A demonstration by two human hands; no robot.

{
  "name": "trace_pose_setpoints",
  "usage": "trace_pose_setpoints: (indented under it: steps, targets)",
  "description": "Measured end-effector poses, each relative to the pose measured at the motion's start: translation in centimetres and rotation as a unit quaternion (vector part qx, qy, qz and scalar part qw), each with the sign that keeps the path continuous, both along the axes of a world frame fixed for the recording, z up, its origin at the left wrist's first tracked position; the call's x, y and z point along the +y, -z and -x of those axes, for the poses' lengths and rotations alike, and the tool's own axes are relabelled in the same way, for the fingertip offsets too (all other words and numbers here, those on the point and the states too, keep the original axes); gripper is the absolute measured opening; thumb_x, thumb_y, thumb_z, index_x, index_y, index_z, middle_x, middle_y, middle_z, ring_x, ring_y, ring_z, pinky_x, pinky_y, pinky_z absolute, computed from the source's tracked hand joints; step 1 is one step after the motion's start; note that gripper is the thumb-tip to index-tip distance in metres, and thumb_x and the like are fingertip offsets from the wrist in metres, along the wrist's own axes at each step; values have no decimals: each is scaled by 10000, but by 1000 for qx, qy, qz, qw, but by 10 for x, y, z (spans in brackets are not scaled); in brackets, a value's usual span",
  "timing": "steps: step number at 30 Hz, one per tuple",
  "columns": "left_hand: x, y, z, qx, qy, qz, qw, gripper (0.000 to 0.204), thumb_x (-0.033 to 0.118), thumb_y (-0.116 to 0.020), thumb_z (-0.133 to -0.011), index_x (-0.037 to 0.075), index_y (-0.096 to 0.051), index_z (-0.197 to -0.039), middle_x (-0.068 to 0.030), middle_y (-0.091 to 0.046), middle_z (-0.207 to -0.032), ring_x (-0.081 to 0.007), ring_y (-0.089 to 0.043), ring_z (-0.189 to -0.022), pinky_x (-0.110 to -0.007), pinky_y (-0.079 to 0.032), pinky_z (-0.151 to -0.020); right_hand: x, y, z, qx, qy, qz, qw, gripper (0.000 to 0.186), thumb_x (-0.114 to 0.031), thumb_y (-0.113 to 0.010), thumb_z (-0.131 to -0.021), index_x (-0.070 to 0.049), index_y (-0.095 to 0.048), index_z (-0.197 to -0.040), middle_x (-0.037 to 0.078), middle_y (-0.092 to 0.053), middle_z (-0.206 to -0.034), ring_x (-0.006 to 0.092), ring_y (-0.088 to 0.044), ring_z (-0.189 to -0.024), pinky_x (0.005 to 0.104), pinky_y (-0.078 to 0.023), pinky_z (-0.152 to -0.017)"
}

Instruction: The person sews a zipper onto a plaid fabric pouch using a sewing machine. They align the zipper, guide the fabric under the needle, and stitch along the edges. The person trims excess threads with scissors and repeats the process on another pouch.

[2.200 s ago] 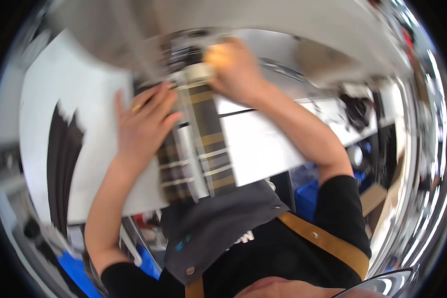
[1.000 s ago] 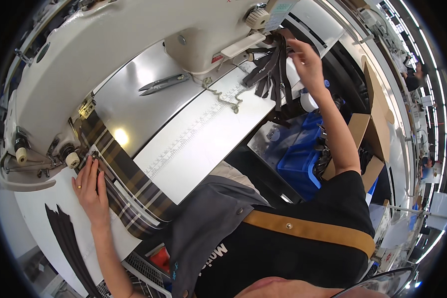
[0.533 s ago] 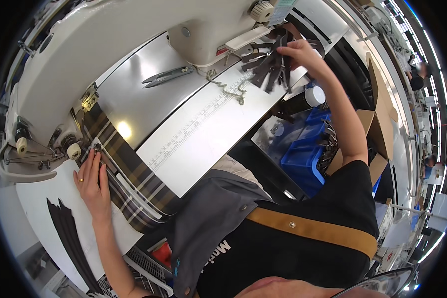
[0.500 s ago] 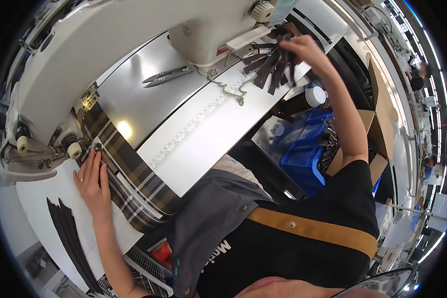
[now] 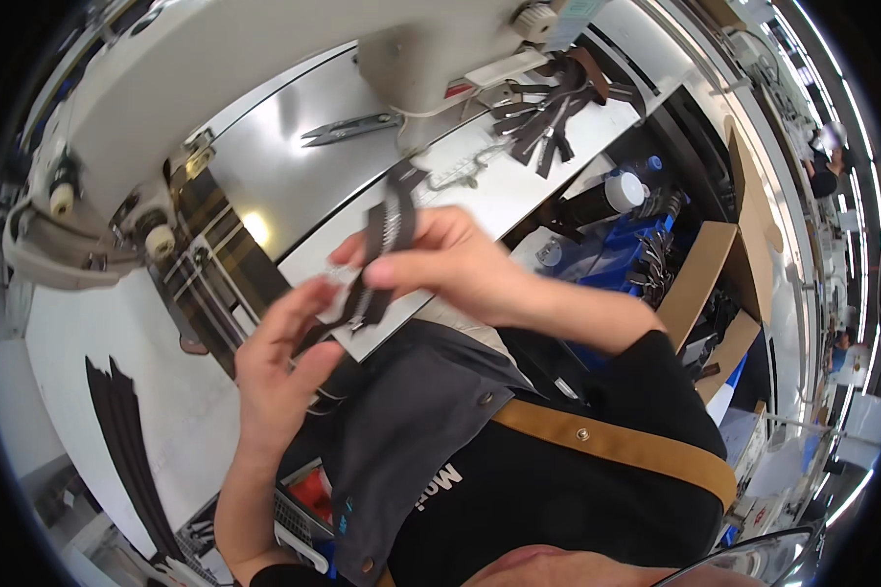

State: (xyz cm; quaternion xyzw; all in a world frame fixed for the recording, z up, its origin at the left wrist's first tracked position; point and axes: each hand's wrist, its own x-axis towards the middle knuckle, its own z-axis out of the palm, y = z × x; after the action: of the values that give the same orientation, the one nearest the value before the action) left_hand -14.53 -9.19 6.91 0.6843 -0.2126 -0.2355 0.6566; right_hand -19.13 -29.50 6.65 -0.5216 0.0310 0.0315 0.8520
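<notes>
My right hand [image 5: 460,264] is closed on a dark brown zipper [image 5: 394,230] with metal teeth, pinched under its thumb above the white table extension [image 5: 480,205]. My blurred left hand [image 5: 279,362] is beside the zipper's lower end, fingers and thumb apart. Behind both hands, dark plaid fabric [image 5: 201,201] with a pale strip lies at the sewing machine [image 5: 98,98]. A pile of similar zippers [image 5: 553,112] sits at the machine's right end, near tangled cord [image 5: 460,174].
Thread snips [image 5: 347,129] rest on the steel bed. Dark strips [image 5: 122,440] lie on the left. At right are a white-lidded bottle [image 5: 622,193], blue bins [image 5: 617,254] and an open cardboard box [image 5: 705,259]. Another person [image 5: 827,174] works beyond.
My right hand has taken a zipper from the pile and brought it down-left. My left hand has lifted off the plaid fabric and moved right toward that zipper.
</notes>
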Motion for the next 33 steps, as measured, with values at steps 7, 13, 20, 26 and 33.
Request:
trace_pose_setpoints:
  steps: [7,13,20,26,33]
  targets:
    - [23,4,5,279,7,70,958,257,181,-538,-932,-42,-655,-986,-93,-679,-894,-104,-634,-805,-223,-487,-702,39,7,-46,64,-62,-116,989,248,-202,-585,-909,38,-643,-897,93,-644,-707,70,-564,-593,223,-465,-560]
    - [47,19,45,243,93,42,965,177,56,-571,-876,-38,-661,-997,-127,-680,-974,-160,-661,-849,-265,-515,-774,13,22,-96,-31,-15,-100,994,222,-198,-518,-942,7,-600,-967,62,-656,-777,31,-442,-451,207,-404,-470]
    - [77,-16,56,35,-13,10,999,695,107,-762,-746,34,-426,-1349,-119,-525,-1302,-197,-546,-1134,-336,-433,-944,37,-11,-35,85,-189,7,978,277,-213,-581,-901,2,-581,-1075,139,-678,-766,106,-586,-509,189,-439,-433]
    - [54,-5,46,314,21,159,936,838,19,-681,-807,33,-129,-1438,-139,-434,-1324,-196,-494,-1180,-350,-377,-1013,71,4,-10,-87,-186,284,937,242,-5,-651,-832,-16,-561,-1056,86,-675,-901,96,-614,-664,220,-503,-571]
    - [50,3,54,226,8,85,970,236,42,-617,-863,-10,-595,-1092,-76,-638,-1006,-89,-586,-969,-237,-471,-832,82,19,-12,-361,-26,366,857,191,-59,-664,-824,-28,-553,-978,112,-678,-915,171,-642,-803,284,-512,-692]
